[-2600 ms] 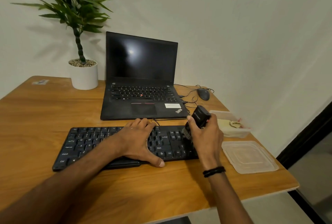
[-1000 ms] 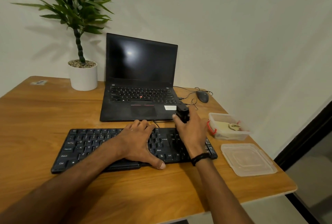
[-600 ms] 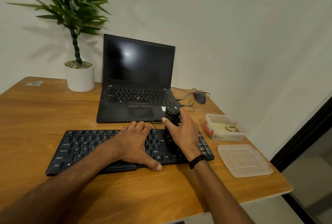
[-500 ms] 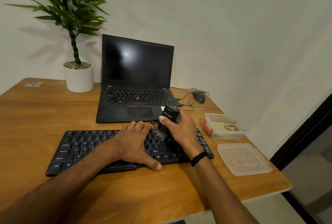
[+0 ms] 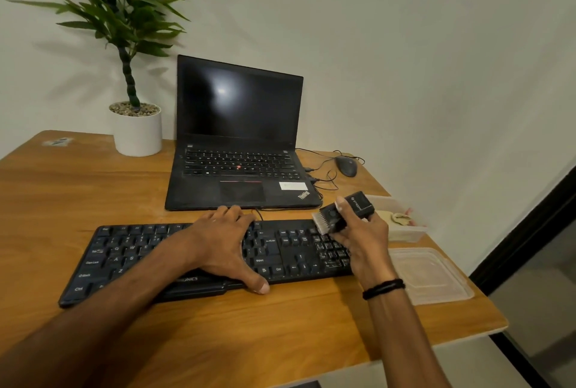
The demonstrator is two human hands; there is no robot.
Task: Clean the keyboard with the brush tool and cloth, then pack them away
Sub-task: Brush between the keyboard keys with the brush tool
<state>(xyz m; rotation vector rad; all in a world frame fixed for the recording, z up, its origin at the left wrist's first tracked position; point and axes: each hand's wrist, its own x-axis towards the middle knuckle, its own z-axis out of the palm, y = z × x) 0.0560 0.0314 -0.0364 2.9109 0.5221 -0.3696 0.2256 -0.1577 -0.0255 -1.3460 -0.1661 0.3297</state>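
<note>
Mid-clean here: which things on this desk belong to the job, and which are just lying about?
Job: black external keyboard; black brush tool with pale bristles in right hand; left hand on keyboard; pale cloth in clear plastic box; flat clear lid.
Lying about: black open laptop; dark wired mouse; potted green plant.

— Left side?
— I log the left hand (image 5: 223, 246) palm down on the keyboard (image 5: 131, 250), fingers straight, thumb splayed wide; the forearm comes in from lower left.
— Right?
— I note the right hand (image 5: 363, 236) with its back toward me, fingers and thumb curled round the brush tool (image 5: 346, 211); the forearm comes in from below.
</note>
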